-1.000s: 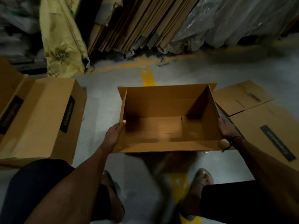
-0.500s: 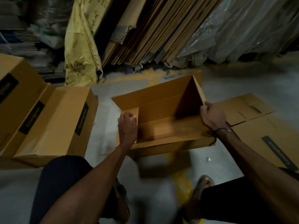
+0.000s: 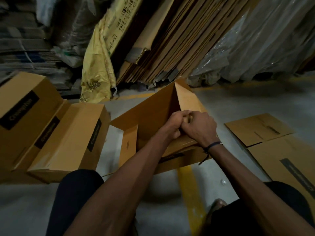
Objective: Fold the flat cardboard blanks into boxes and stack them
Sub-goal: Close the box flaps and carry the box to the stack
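Item: open box (image 3: 153, 114), tilted since 1 s ago. My left hand (image 3: 173, 123) has crossed over; both it and my right hand (image 3: 201, 128) now grip its right-end flap. Folding unfinished; stacking pending.

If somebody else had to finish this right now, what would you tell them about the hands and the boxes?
Left hand and right hand meet at the right end of the open box, fingers curled at its end flap; the exact grip is hard to see.
Folded boxes lie stacked on the floor to the left. Flat blanks lie to the right.
Done: several boxes folded.
Left: finish this box, stack it, then fold the blanks.
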A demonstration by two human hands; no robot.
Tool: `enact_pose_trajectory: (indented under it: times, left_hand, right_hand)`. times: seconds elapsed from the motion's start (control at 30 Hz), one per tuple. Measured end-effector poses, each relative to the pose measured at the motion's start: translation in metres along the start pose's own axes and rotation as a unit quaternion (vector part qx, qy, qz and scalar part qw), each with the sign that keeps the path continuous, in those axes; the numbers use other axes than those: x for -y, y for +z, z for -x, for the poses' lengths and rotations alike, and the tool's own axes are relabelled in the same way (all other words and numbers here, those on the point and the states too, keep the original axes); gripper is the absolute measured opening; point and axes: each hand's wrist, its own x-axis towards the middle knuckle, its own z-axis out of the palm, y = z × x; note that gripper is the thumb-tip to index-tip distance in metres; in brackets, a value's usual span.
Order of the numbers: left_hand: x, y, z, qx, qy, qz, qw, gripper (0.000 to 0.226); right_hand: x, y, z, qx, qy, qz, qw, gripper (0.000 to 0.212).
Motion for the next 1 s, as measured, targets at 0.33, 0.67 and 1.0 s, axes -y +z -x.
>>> enact_pose_trajectory:
  times: [0.33, 0.67, 1.0]
  left_hand:
    - [0.01, -0.045, 0.008, -0.094, -0.011, 0.021, 0.995, 0.036]
    - [0.001, -0.108, 0.05, -0.113, 0.031, 0.125, 0.985, 0.041]
    - [-0.042, -0.131, 0.122, 0.129, 0.009, -0.235, 0.963, 0.049]
  right_hand:
    - [-0.045, -0.006, -0.015, 0.028, 0.06, -0.138, 0.988, 0.058]
    - [-0.118, 0.061, 0.013, 0.181, 0.326, -0.342, 0.862, 0.102]
    - [-0.083, 0.054, 0.02, 0.271, 0.381, -0.547, 0.694, 0.062]
